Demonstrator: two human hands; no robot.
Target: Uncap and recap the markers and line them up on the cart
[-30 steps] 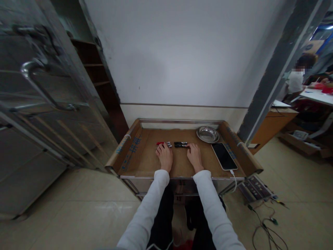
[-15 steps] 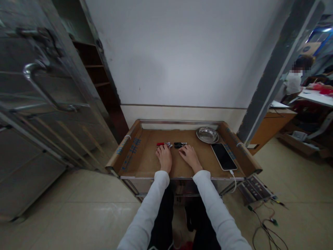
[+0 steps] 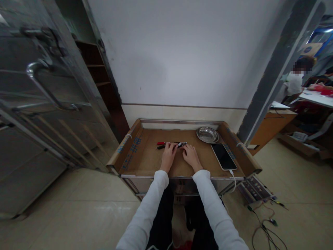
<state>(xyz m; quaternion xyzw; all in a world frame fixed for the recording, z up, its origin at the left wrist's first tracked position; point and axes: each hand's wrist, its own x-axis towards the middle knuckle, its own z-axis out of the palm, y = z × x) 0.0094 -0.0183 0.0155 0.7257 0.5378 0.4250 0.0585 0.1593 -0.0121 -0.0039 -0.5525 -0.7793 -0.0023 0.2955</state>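
My left hand [image 3: 169,155] is closed on a dark pen [image 3: 160,147] whose end sticks out to the left of the fingers. Just beyond it lies a red pen [image 3: 161,143] on the cardboard-lined cart top [image 3: 151,163]. My right hand [image 3: 190,155] is beside the left, its fingers curled at a small black and white piece [image 3: 181,144] between the hands; what they pinch is too small to make out. More black pens lie partly hidden behind the fingertips.
A round metal bowl [image 3: 207,134] stands at the back right of the cart. In front of it lies a phone [image 3: 224,156] with a white cable. A person [image 3: 295,81] is at a table far right. Cables and an electrical box [image 3: 256,189] are on the floor.
My left hand has moved right, towards my right hand, and a dark pen now shows under its fingers. My right hand has shifted slightly, its fingers now nearer the left hand.
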